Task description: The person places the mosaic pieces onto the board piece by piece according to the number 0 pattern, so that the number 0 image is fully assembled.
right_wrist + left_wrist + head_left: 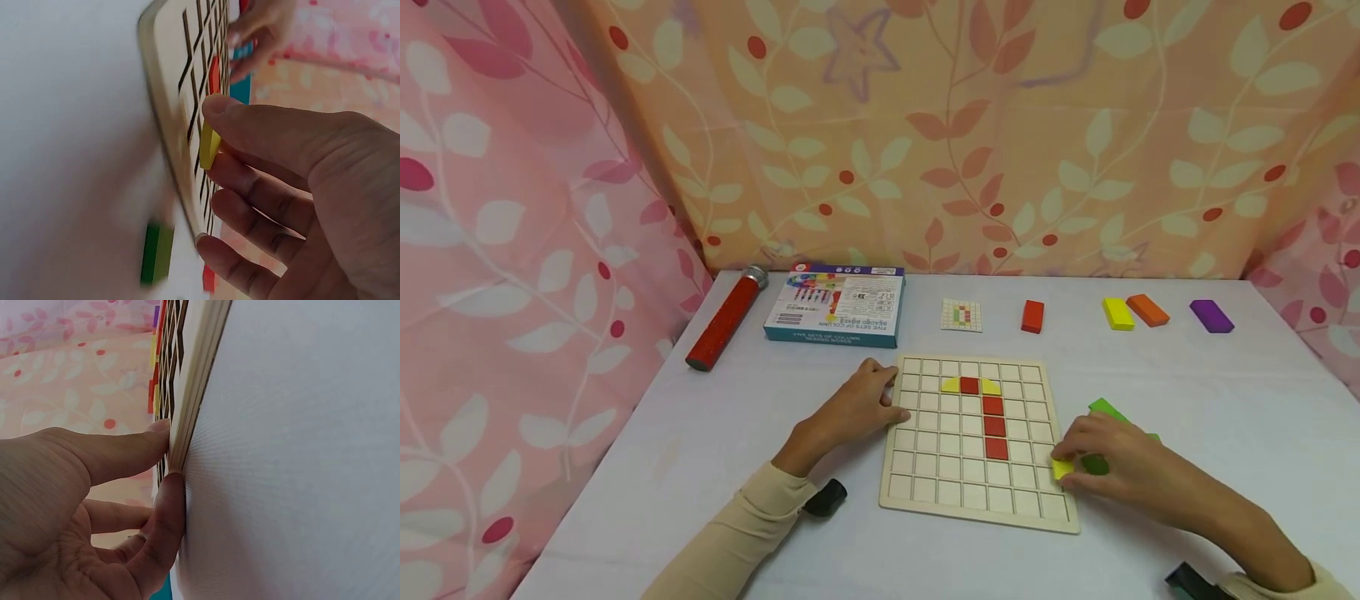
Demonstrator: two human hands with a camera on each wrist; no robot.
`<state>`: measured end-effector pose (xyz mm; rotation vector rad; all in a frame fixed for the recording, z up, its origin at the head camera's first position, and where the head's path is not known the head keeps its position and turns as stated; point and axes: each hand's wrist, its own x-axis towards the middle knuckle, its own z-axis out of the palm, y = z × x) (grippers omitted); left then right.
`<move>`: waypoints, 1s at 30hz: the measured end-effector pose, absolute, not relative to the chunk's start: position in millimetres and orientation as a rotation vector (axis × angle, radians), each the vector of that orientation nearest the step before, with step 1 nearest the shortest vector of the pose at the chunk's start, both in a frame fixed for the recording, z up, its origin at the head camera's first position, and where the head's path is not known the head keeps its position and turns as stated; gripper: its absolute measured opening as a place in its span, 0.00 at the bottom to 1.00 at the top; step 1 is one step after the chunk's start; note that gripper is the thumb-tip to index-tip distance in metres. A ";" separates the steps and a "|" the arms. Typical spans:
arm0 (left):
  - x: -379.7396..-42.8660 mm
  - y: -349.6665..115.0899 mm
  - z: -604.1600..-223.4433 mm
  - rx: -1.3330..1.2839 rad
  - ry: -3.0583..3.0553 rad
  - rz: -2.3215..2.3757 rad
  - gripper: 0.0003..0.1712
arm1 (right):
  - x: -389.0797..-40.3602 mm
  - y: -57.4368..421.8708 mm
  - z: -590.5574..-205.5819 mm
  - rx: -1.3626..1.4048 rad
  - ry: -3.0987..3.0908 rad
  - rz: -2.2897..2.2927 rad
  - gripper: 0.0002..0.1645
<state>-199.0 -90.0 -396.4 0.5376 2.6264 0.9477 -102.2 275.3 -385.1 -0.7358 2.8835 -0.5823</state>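
Note:
A wooden grid board (936, 492) lies on the white table. Red square tiles (995, 426) stand in a column on it, and another red one sits between two yellow curved tiles (951, 385) near the top. My left hand (856, 402) holds the board's left edge, with the thumb (134, 450) on its face and a finger against its side. At the right edge, my right hand (1123, 458) pinches a small yellow tile (210, 147) between thumb and index finger. Partly hidden by that hand are a light green piece (1107, 407) and a dark green piece (1095, 464).
Along the back lie a red tube (724, 325), a printed box (831, 308), a small pattern card (961, 315), a red stack (1032, 317), a yellow block (1118, 314), an orange block (1148, 310) and a purple block (1212, 317). Patterned curtains (880, 142) enclose the table.

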 end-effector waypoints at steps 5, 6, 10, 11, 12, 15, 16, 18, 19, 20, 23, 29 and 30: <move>-200.0 -90.1 -397.8 0.542 2.632 0.941 0.41 | -111.3 242.2 -382.3 -0.878 2.807 -0.649 0.11; -200.2 -90.1 -398.0 0.541 2.632 0.942 0.42 | -112.8 237.2 -382.2 -0.914 2.797 -0.650 0.11; -200.7 -89.7 -398.5 0.542 2.641 0.935 0.42 | -116.4 222.4 -384.0 -1.009 2.779 -0.653 0.12; -200.8 -89.6 -398.5 0.543 2.643 0.934 0.42 | -117.3 219.8 -384.7 -1.026 2.780 -0.648 0.12; -200.7 -89.6 -398.4 0.545 2.644 0.933 0.42 | -117.8 217.4 -385.2 -1.032 2.780 -0.644 0.12; -200.4 -90.0 -398.2 0.549 2.648 0.927 0.43 | -118.7 212.7 -386.1 -1.036 2.781 -0.632 0.13; -200.1 -89.8 -397.8 0.549 2.647 0.928 0.43 | -119.0 212.1 -386.1 -1.042 2.783 -0.627 0.13; -199.9 -89.7 -397.3 0.548 2.646 0.925 0.43 | -119.2 211.2 -386.0 -1.038 2.782 -0.620 0.14; -199.8 -89.7 -397.0 0.546 2.645 0.925 0.43 | -119.4 211.2 -386.1 -1.036 2.781 -0.622 0.14; -199.6 -89.7 -396.7 0.545 2.644 0.925 0.43 | -119.6 211.1 -386.1 -1.035 2.774 -0.631 0.14; -199.1 -89.6 -396.1 0.537 2.639 0.928 0.43 | -119.4 211.4 -386.7 -1.031 2.764 -0.649 0.12; -199.6 -89.3 -397.1 0.529 2.641 0.927 0.43 | -117.5 211.5 -387.3 -0.998 2.774 -0.640 0.10; -199.7 -89.3 -397.3 0.530 2.640 0.928 0.42 | -117.2 211.4 -387.4 -0.988 2.773 -0.640 0.11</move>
